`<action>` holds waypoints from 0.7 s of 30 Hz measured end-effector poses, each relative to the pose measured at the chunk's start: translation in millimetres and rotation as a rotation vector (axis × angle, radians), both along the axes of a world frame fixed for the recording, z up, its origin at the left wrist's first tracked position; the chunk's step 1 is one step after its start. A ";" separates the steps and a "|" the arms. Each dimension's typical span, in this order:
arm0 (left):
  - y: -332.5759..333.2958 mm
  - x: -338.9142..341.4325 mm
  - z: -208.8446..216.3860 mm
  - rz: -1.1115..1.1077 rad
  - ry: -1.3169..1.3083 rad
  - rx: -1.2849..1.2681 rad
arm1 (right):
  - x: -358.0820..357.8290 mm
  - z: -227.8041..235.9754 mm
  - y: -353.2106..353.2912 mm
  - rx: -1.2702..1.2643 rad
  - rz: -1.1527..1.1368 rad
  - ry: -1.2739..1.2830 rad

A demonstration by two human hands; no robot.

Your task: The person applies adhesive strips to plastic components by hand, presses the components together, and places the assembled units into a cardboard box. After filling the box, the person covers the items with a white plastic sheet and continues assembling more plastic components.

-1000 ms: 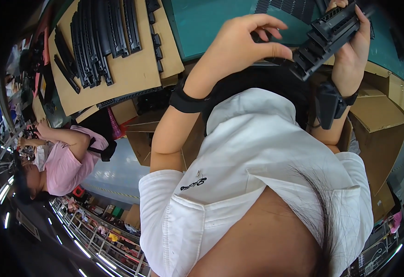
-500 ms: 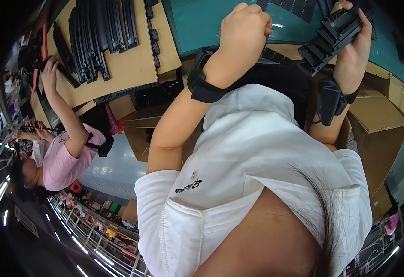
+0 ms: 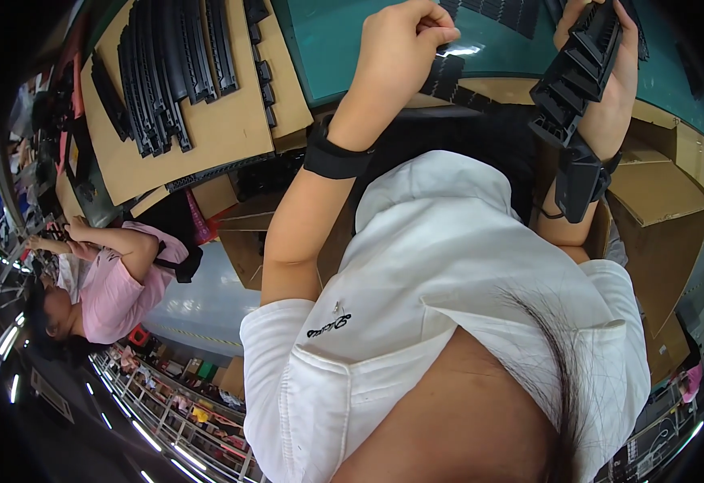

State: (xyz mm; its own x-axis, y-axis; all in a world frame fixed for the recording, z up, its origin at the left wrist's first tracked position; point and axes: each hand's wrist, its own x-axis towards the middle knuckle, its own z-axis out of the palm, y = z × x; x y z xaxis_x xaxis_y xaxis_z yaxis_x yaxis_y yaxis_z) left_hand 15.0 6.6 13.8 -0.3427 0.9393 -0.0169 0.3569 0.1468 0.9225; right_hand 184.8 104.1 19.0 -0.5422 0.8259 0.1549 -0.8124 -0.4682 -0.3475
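Observation:
My left hand [image 3: 404,56] is raised over the green tabletop [image 3: 332,52], thumb and fingertips pinched together. Whatever lies in the pinch is too small to make out. Just below those fingertips, a strip of small black rectangular pieces [image 3: 446,74] hangs over the table's near edge. My right hand [image 3: 616,92] grips a black plastic part with several slanted ribs [image 3: 575,78], held steeply tilted, its lower end toward me. Fingers wrap its upper end and far side. A sheet of black pieces [image 3: 501,14] lies on the green top between my hands.
On the left, a cardboard sheet [image 3: 231,133] bears several long black plastic strips [image 3: 154,80]. Open cardboard boxes stand below the table at right [image 3: 658,189] and left [image 3: 243,249]. A co-worker in pink [image 3: 118,290] is at the far left.
My left hand has moved left and slightly up, uncovering more of the black strip. In my right hand the ribbed part has turned steeper. The co-worker's arm has drawn back from the cardboard.

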 end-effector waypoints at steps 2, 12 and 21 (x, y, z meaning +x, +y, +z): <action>0.8 -0.7 4.6 0.012 -0.097 -0.056 | -3.3 4.2 -0.7 -0.174 0.178 0.256; -22.7 2.9 86.8 -0.203 0.327 0.408 | -11.9 30.6 9.8 -0.259 0.200 0.122; -30.6 6.7 87.1 -0.201 0.348 0.448 | -18.2 35.7 9.8 -0.307 0.336 0.154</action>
